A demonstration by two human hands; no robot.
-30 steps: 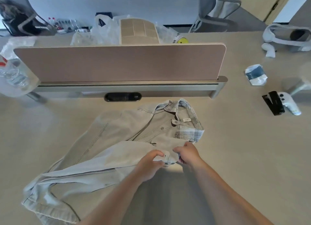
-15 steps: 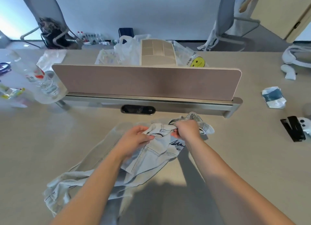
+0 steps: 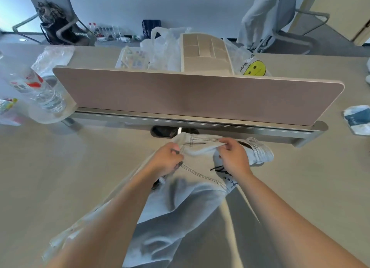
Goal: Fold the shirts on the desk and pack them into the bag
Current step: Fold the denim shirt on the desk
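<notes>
A pale denim shirt (image 3: 180, 203) with black lettering and a plaid-lined collar lies bunched on the desk in front of me, its far end near the divider. My left hand (image 3: 167, 160) pinches a seamed edge of the shirt at its far end. My right hand (image 3: 234, 157) grips the same edge a little to the right, and the cloth is stretched between them above the desk. Clear plastic bags (image 3: 164, 47) sit behind the divider; one of them, a bag with a yellow smiley face (image 3: 254, 68), is on the right.
A low tan divider (image 3: 188, 96) on a metal rail crosses the desk just beyond the shirt. A water bottle (image 3: 38, 89) lies at the left. A blue-white packet (image 3: 358, 121) is at the right. A beige organiser (image 3: 205, 52) and office chairs stand behind.
Both hands have carried the shirt's edge away from me, up toward the divider, turning the cloth over so the black lettering shows. My view has tilted upward.
</notes>
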